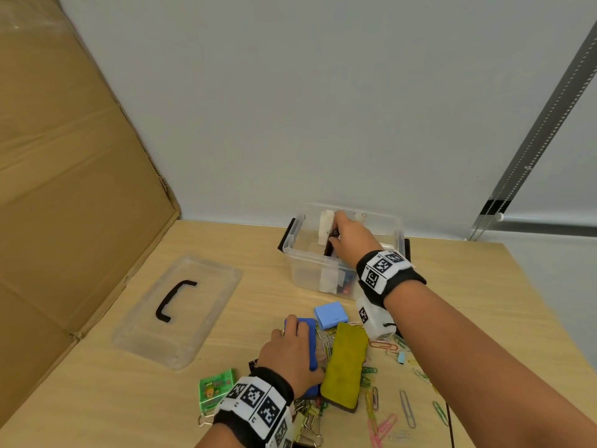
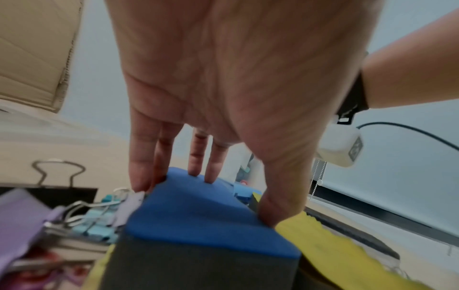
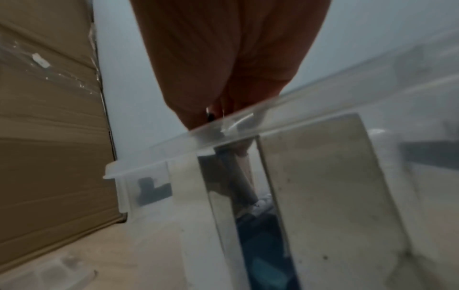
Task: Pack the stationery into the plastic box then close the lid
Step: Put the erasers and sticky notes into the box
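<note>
The clear plastic box (image 1: 307, 253) stands open at the back of the table, and its wall fills the right wrist view (image 3: 159, 157). My right hand (image 1: 339, 236) reaches down into it, fingers pinching a small black item (image 1: 332, 242) beside an upright white piece. What the item is stays unclear. The box's clear lid (image 1: 206, 305) with a black handle lies flat to the left. My left hand (image 1: 292, 344) grips a blue-topped eraser block (image 2: 203, 221) on the table, fingers over its far end and thumb on its right side.
A yellow-green eraser (image 1: 345, 367) lies against the blue one, with a light blue case (image 1: 331, 315) behind it. A green packet (image 1: 214, 388), binder clips (image 2: 59, 188) and several coloured paper clips (image 1: 407, 409) litter the near table. Cardboard (image 1: 64, 189) walls the left side.
</note>
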A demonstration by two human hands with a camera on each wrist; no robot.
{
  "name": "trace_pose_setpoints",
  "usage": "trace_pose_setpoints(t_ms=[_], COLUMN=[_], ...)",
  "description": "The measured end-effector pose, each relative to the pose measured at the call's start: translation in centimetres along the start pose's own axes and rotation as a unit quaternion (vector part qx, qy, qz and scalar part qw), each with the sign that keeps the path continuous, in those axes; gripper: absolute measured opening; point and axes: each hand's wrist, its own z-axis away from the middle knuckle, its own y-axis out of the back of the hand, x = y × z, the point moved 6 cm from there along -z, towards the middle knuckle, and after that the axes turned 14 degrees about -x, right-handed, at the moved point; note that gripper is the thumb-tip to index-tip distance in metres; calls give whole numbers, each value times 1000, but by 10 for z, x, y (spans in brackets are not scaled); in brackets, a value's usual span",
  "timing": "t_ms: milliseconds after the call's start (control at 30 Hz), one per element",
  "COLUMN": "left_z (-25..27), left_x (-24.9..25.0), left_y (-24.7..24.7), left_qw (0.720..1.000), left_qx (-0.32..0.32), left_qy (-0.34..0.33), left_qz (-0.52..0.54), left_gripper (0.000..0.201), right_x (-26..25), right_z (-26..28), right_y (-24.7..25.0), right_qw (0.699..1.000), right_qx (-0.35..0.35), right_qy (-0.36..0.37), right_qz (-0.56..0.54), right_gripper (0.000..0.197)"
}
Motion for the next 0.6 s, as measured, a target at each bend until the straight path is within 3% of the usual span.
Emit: trace_pose_setpoints(t_ms=[100,233,333,433,600], left_z=[-1,3,11,18,24], left_x=[-4,-17,-29,-42,-63], left_y=[1,9,17,22,26], left_qw=[999,991,973,946,909], left_qx=[-15,6,22,21,12], left_qy=[-13,-44,-77,-93,-84], left_qz=[39,123,217,309,407], left_gripper=[70,72,72,71,65], right_x=[0,-7,-6,6,27], right_z=[6,49,89,107,123], right_y=[-9,8,6,-25,-86], right_qw=[998,993,985,998,983], right_qx=[-59,72,143,55,-133], right_qy=[1,90,94,28,-109], right_qz=[-17,-19,2,14,64], right_gripper=[31,24,12,13,58])
